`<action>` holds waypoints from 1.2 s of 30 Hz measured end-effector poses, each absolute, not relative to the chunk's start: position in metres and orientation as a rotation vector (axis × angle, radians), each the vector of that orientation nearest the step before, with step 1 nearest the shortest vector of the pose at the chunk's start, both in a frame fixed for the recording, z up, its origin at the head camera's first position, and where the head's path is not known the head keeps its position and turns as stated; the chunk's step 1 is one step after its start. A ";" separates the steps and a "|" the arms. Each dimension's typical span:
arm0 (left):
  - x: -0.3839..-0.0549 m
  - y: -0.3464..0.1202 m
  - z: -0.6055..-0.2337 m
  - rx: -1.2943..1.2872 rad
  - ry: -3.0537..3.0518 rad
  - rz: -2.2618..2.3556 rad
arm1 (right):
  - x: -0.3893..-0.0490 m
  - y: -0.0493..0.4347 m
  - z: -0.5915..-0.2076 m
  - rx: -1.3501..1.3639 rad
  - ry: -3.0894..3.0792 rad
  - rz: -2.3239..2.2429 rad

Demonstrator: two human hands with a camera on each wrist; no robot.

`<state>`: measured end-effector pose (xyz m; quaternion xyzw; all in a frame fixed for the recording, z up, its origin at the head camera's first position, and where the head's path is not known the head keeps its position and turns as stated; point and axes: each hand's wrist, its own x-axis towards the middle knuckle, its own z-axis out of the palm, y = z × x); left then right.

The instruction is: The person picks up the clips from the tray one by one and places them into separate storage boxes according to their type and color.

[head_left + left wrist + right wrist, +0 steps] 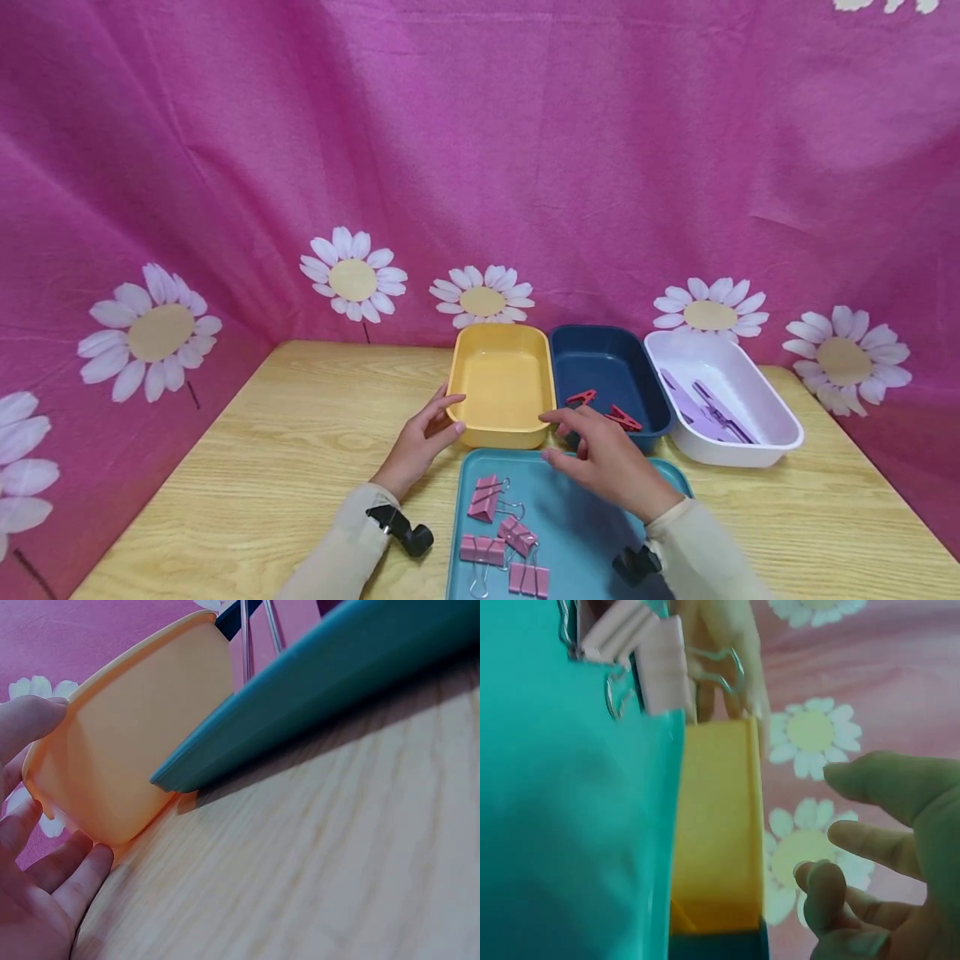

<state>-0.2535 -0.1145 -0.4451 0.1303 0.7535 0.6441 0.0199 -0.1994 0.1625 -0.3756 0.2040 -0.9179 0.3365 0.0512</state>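
A yellow plastic bin [504, 383] stands upright on the table, bare inside. My left hand [422, 442] holds its near left corner, with fingers at the rim and side in the left wrist view. My right hand [611, 462] hovers over the far part of a teal tray [585, 533], near the bin's right front corner. Its fingers are loosely bent, with nothing between them in the right wrist view. Several pink binder clips [483, 550] lie on the tray's left side, their silver wire handles showing.
A navy bin [600, 354] with red clips [624, 419] sits against the yellow one, partly hidden by my right hand. Farther right is a white bin [780, 425] with purple pieces [697, 412] of unclear kind. A pink flowered cloth [480, 167] hangs behind the wooden table [300, 433].
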 end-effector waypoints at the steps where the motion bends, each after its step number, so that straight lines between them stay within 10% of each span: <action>1: -0.251 -0.115 -0.442 0.407 2.333 2.000 | -0.199 0.159 -0.376 0.626 -2.808 1.031; 36: -0.247 -0.117 -0.434 0.438 2.289 2.017 | -0.205 0.093 -0.407 1.084 -3.031 0.866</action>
